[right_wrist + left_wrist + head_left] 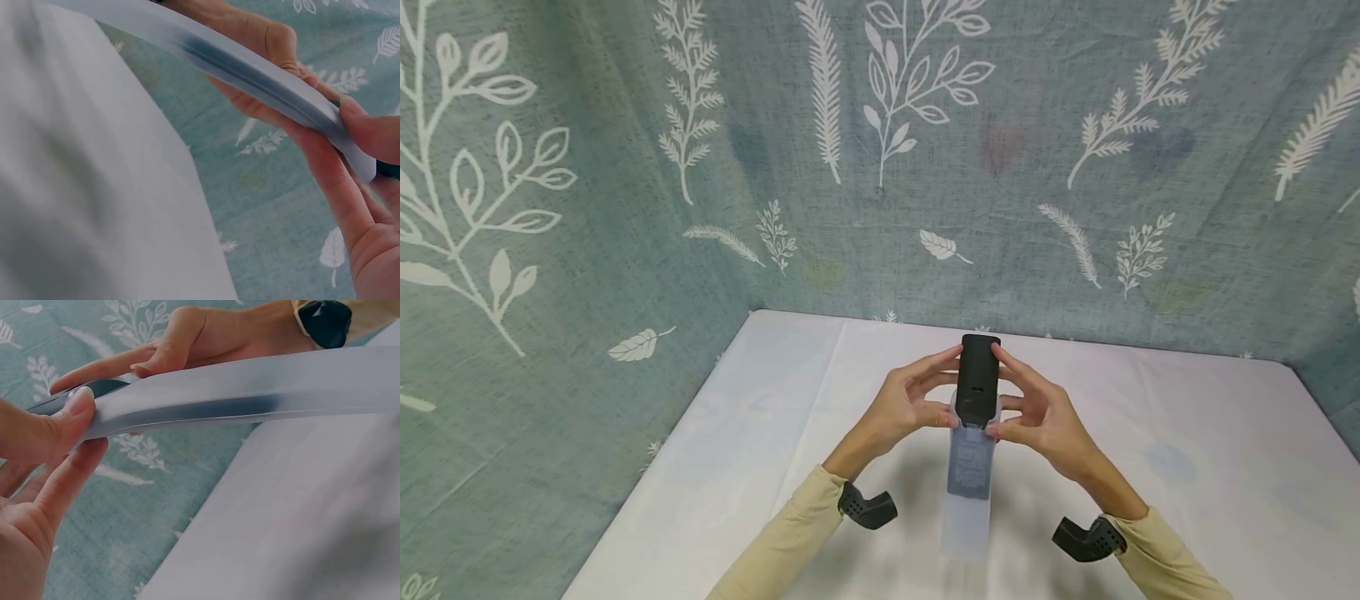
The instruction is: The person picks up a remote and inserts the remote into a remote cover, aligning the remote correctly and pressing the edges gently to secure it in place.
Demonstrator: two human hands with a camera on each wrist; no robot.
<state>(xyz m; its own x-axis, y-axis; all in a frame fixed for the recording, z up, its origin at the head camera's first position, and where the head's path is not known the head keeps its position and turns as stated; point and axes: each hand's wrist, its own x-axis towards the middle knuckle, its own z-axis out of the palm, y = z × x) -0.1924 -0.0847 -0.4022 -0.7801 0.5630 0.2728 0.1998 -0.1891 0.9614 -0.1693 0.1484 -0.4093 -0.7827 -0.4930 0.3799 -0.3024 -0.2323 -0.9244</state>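
Note:
A flat black rectangular device (pixel 978 375) with a small slot sticks out of the upper end of a frosted translucent plastic sleeve (pixel 966 529). Its lower part shows dark through the plastic, and its exact kind cannot be told. On the left edge, my left hand (pixel 906 404) pinches the sleeve's mouth between thumb and fingers. My right hand (pixel 1043 414) grips the opposite edge in the same way, an index finger up by the device's top. In both wrist views the sleeve (pixel 250 387) (pixel 262 78) looks thin and slightly bowed, held above the table, its far end hanging unsupported.
A white-covered table (pixel 1187 467) lies under the hands. Behind it and to the left hangs a green-grey curtain (pixel 850 233) printed with white leaves. Black wrist bands (pixel 868 507) sit over the light sleeves on both arms.

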